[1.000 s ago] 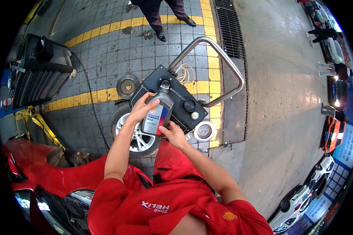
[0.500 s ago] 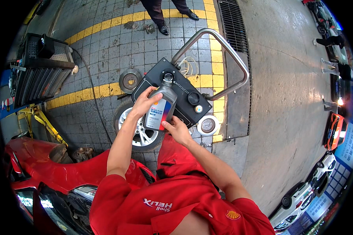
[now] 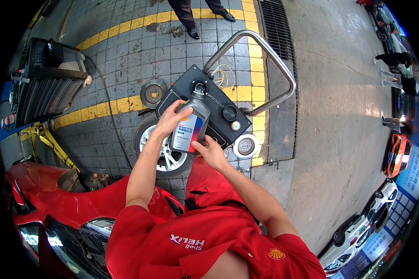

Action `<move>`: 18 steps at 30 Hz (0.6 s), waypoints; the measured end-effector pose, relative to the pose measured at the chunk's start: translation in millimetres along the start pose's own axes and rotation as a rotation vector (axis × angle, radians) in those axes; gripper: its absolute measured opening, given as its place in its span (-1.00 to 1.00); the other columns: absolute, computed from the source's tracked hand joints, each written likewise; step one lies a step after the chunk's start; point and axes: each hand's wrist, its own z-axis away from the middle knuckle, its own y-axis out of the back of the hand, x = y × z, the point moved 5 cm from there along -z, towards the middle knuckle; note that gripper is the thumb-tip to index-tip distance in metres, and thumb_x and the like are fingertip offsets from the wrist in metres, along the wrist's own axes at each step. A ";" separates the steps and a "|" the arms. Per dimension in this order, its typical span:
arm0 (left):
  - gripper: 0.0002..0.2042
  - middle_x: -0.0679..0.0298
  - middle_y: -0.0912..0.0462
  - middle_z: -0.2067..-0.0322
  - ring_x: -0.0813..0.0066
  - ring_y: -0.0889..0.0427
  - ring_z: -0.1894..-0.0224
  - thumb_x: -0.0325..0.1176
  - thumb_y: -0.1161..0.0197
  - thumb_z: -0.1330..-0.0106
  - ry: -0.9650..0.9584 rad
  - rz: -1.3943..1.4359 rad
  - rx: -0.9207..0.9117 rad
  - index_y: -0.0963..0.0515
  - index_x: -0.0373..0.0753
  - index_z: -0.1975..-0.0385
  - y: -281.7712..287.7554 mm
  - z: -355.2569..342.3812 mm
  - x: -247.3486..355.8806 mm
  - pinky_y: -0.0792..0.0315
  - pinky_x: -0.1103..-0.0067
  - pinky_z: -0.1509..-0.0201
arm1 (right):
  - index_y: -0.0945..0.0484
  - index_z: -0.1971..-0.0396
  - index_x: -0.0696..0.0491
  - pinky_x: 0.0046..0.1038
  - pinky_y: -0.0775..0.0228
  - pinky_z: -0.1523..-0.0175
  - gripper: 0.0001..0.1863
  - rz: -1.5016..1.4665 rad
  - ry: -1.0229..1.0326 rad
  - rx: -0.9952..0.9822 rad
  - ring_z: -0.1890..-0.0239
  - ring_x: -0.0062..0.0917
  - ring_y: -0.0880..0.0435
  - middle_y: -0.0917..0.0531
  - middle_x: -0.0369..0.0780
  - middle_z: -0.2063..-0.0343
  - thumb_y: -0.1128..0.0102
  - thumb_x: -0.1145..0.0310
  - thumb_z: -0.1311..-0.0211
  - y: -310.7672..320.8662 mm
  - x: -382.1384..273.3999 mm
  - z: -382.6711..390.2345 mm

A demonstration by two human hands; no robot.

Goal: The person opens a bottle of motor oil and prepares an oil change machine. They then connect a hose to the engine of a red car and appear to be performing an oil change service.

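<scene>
A grey plastic fluid bottle (image 3: 189,130) with a white, blue and red label lies tilted, its neck pointing away from me into the round filler opening (image 3: 199,87) of a black machine (image 3: 219,124). My left hand (image 3: 172,120) wraps the bottle's upper left side below the neck. Its lower right corner is gripped by my right hand (image 3: 210,152). Right of the opening, a black round cap (image 3: 229,112) rests on the machine top, joined by a short chain (image 3: 213,98). Any liquid at the bottle's mouth is too small to make out.
A bent metal handle (image 3: 284,69) rises from the machine. A wheel (image 3: 170,160) and brake discs (image 3: 153,94) lie around it. At left stand a tool cart (image 3: 56,88), a yellow jack (image 3: 56,146) and a red car (image 3: 70,195). A person's legs (image 3: 186,14) show ahead.
The bottle and both hands keep nearly the same place and grip. The view has shifted very slightly; nothing was let go or taken.
</scene>
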 end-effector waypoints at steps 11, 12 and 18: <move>-0.51 0.25 -0.68 0.03 0.53 -0.62 0.00 -0.03 -0.43 -0.43 0.005 -0.006 -0.006 -0.57 -0.28 -0.14 2.6 -0.9 -4.7 -0.50 0.53 -0.13 | -0.38 -0.35 0.31 -0.41 -0.69 -0.02 -0.34 -0.011 -0.010 -0.005 -0.04 -0.42 -0.78 -0.72 0.00 -0.12 -0.32 0.11 -0.54 -2.8 -11.6 5.9; -0.51 0.25 -0.68 0.02 0.53 -0.62 0.00 -0.03 -0.43 -0.43 0.007 -0.006 -0.005 -0.57 -0.28 -0.15 2.5 -1.0 -4.5 -0.50 0.52 -0.13 | -0.38 -0.35 0.30 -0.41 -0.69 -0.02 -0.34 -0.009 -0.008 -0.003 -0.04 -0.42 -0.78 -0.72 0.00 -0.11 -0.32 0.11 -0.54 -2.6 -11.1 5.9; -0.50 0.23 -0.69 0.02 0.51 -0.62 -0.01 -0.02 -0.43 -0.43 0.027 -0.004 0.010 -0.58 -0.28 -0.15 2.0 -0.1 -3.9 -0.50 0.51 -0.14 | -0.38 -0.35 0.30 -0.41 -0.70 -0.01 -0.35 -0.002 -0.001 -0.001 -0.03 -0.43 -0.79 -0.72 -0.01 -0.11 -0.30 0.11 -0.55 -1.4 -0.6 1.3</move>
